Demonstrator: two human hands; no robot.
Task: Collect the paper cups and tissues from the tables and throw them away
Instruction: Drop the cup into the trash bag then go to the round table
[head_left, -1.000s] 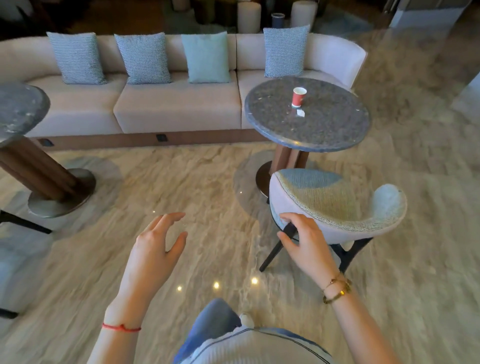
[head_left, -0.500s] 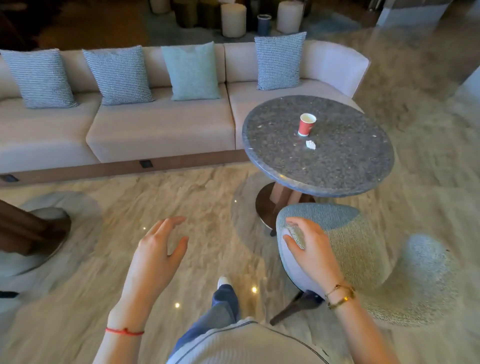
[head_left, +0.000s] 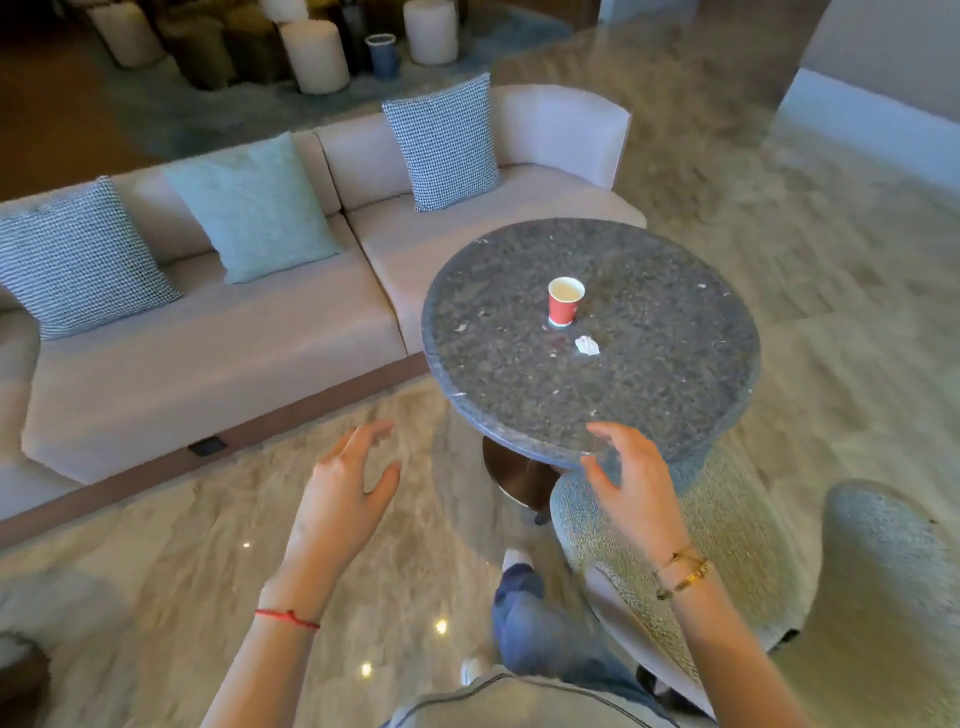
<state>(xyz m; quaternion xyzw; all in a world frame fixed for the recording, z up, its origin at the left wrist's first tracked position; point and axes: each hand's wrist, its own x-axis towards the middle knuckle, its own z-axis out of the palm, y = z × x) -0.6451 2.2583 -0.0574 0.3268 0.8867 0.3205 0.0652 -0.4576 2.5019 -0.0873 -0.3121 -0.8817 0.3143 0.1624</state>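
Observation:
A red paper cup (head_left: 565, 307) stands upright near the middle of a round dark stone table (head_left: 675, 395). A small crumpled white tissue (head_left: 587, 345) lies just in front of the cup, to its right. My right hand (head_left: 631, 488) hovers at the table's near edge, fingers spread, holding nothing. My left hand (head_left: 345, 493) is raised over the floor to the left of the table, fingers apart and empty. Both hands are well short of the cup and tissue.
A round-backed fabric chair (head_left: 727, 551) stands under the table's near edge, by my right arm. A beige sofa (head_left: 208, 364) with several cushions runs behind and left of the table. Marble floor (head_left: 156, 571) lies left. A small blue bin (head_left: 383, 54) stands among stools far back.
I have walked up to the table, so cup and tissue are nearer. My right hand has come off the chair back and risen to the table's edge.

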